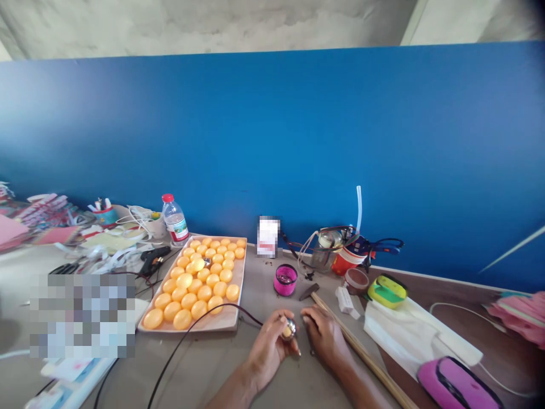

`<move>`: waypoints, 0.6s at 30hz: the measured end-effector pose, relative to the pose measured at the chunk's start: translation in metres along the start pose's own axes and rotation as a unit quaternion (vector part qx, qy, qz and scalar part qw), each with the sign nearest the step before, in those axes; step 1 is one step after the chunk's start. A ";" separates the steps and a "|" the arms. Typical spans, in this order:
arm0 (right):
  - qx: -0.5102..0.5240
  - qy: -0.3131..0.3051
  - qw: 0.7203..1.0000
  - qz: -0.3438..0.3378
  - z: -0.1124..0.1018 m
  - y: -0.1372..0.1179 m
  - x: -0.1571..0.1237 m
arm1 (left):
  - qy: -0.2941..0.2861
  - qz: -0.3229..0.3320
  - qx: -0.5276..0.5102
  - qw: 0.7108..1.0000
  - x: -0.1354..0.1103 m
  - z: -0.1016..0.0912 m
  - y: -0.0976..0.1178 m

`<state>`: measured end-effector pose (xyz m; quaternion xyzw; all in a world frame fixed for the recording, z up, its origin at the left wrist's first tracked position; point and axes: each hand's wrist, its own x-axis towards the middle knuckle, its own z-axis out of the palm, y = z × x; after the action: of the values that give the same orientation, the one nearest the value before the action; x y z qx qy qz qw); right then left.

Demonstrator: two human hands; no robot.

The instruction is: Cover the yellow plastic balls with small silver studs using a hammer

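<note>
My left hand (pixel 272 341) is closed around a small shiny silver ball (pixel 289 329), thumb on its near side. Close on its right, my right hand (pixel 326 335) rests low over the table with its fingers curled together. Whatever those fingertips may pinch is hidden. A hammer (pixel 353 341) with a long wooden handle lies just beyond and right of my right hand. Past both hands stands a pink round tub (pixel 285 280) with small dark bits inside. A black cable (pixel 187 338) runs across the tray towards my left hand.
Left of my hands, a pale tray (pixel 241 289) holds many orange balls and one silver one. A bottle (pixel 174 220), a black glue gun (pixel 152 258) and a jar (pixel 326 253) stand or lie farther back. To the right are a white box (pixel 344 301) and a pink case (pixel 455 383).
</note>
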<state>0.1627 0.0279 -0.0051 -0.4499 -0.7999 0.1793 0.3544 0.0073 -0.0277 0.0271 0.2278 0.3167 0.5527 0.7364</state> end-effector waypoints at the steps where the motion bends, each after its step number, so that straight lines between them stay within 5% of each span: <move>1: 0.001 0.000 1.000 -0.001 0.000 0.000 0.000 | -0.005 -0.002 -0.005 1.000 -0.001 0.000 0.000; 8: 0.032 0.002 0.999 0.008 -0.001 0.000 0.000 | 0.000 -0.011 -0.006 1.000 -0.003 0.002 -0.001; 12: 0.114 0.033 0.990 0.074 -0.002 -0.001 0.001 | -0.002 -0.012 -0.016 1.000 -0.003 0.002 0.002; 18: 0.351 0.042 0.922 0.160 -0.010 -0.016 0.004 | 0.025 0.010 -0.030 0.999 0.000 0.000 0.011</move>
<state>0.1594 0.0225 0.0130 -0.4261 -0.5871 0.4836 0.4897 0.0000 -0.0245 0.0349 0.1949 0.3167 0.5746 0.7291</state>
